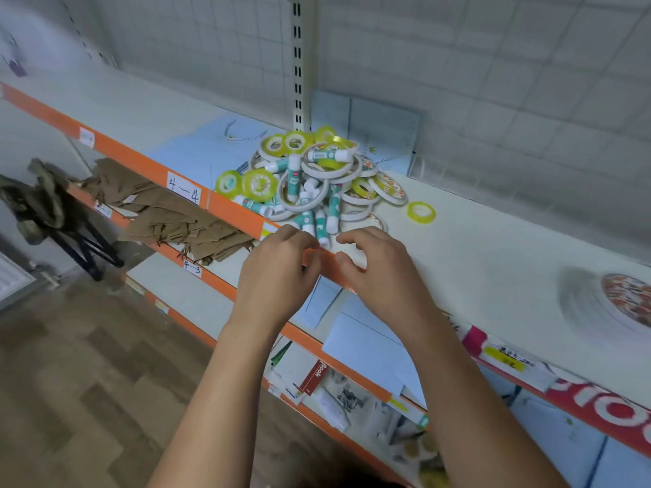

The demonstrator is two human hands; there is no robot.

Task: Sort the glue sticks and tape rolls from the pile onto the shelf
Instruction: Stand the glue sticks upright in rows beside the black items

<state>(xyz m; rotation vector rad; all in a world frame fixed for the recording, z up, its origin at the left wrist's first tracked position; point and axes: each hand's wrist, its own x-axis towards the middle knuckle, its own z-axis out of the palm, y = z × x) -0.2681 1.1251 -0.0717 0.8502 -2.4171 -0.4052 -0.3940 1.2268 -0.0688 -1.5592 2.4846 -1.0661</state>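
Pile (310, 181) of glue sticks and tape rolls sits mid-frame on top shelf (493, 248), close to its orange front edge (225, 209), just right of handwritten "4—4" label (184, 193). Glue sticks are white with teal labels, and one glue stick (327, 156) lies flat across the top of the heap. Yellow-green tape rolls (294, 140) and white rings are mixed through it. One yellow roll (421, 212) lies alone on the shelf, right of the pile and apart from it. A blurred patterned roll (627, 304) sits at the far right edge, well apart. Both hands are at the shelf edge just below the pile, close together. Left hand (278, 262) shows its back to the camera with fingers curled under against the orange strip; cannot tell if anything is in it. Right hand (380, 272) has fingers loosely hooked, thumb apart from them, nothing visibly held. Light blue paper sheet (197, 146) lies on the shelf left of the pile. Torn brown cardboard (169, 213) fills the lower shelf at left.
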